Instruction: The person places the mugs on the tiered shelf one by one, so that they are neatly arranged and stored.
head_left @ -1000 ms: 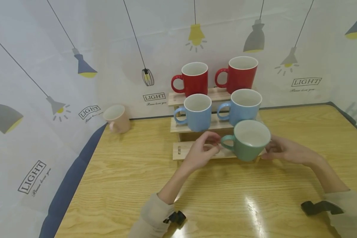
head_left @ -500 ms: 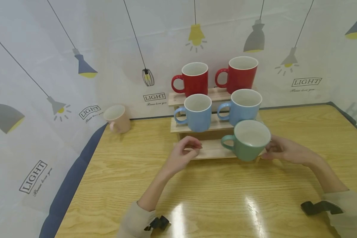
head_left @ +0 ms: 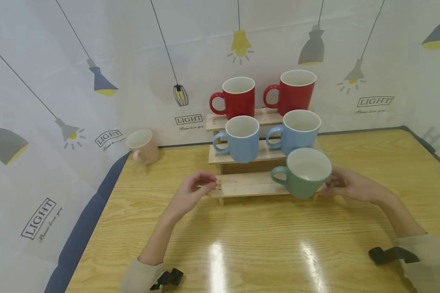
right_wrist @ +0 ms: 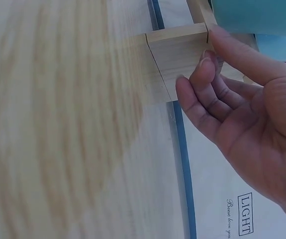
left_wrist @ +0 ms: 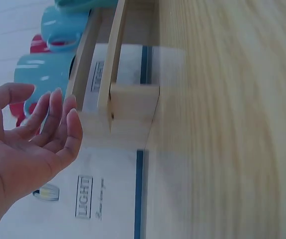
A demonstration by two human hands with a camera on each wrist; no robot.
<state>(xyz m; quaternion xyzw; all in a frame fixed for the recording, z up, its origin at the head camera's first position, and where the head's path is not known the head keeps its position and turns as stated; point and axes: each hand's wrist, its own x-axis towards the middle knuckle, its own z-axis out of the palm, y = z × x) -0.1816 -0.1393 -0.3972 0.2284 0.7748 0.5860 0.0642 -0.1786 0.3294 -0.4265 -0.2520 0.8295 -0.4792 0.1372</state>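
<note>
A green mug (head_left: 303,175) stands at the right of the lowest tier of a pale wooden three-tier rack (head_left: 253,185), its handle to the left. My right hand (head_left: 353,185) is beside the mug at the tier's right end. In the right wrist view, its thumb tip (right_wrist: 217,37) overlaps the board's edge, and the other fingers are loosely curled by the side panel (right_wrist: 180,57). My left hand (head_left: 190,193) is at the tier's left end, fingertips near the board. Its fingers are relaxed, with nothing held, in the left wrist view.
Two light blue mugs (head_left: 243,140) stand on the middle tier and two red mugs (head_left: 238,97) on the top one. A pink mug (head_left: 143,147) sits at the back left of the wooden table (head_left: 242,244). A lamp-printed curtain (head_left: 132,61) hangs behind.
My left hand has moved left from beside the green mug's handle to the left end of the lowest tier. The right hand and the mugs have stayed in place.
</note>
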